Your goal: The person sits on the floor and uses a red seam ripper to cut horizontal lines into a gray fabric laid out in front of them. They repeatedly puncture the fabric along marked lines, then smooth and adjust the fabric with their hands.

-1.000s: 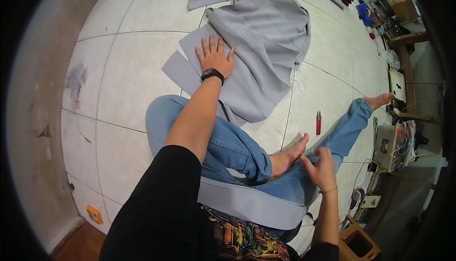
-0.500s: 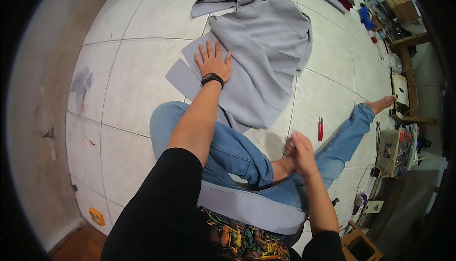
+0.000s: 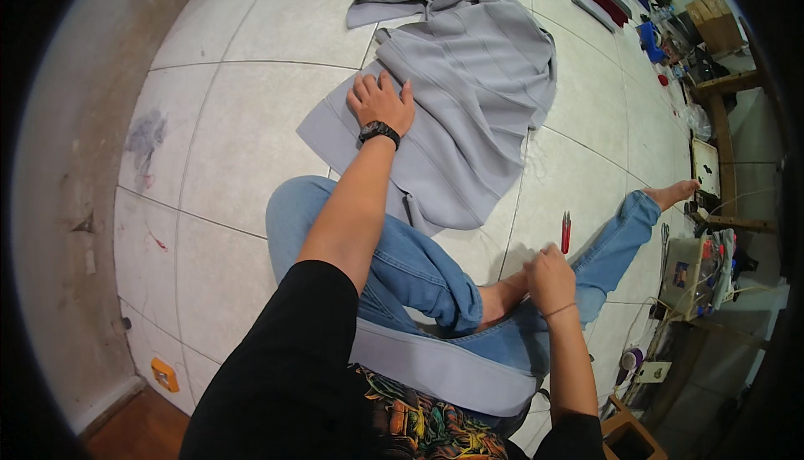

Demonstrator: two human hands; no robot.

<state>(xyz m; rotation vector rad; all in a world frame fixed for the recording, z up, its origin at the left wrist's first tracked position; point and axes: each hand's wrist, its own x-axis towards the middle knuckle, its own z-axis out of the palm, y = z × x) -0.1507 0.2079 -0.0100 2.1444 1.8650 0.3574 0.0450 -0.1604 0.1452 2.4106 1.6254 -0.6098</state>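
A grey garment, with a sleeve folded at its far end, lies rumpled on the tiled floor in front of me. My left hand, wearing a black wristwatch, rests on the garment's left edge with fingers slightly bent and apart. Over my ankle, my right hand is closed, and whatever its fingers may hold is hidden. Just beyond it on the floor lies a small red-handled pointed cutting tool. A grey cloth strip lies across my lap.
My jeans-clad legs are spread on the floor. To the right are a clear bin of supplies, a wooden frame and a cardboard box. Folded grey and red cloths lie at far right. A wall bounds the left.
The gap between the garment's left-side panels has closed up. My left hand's fingers have drawn in. My right hand has moved slightly right and down, and its fingers have curled closed.
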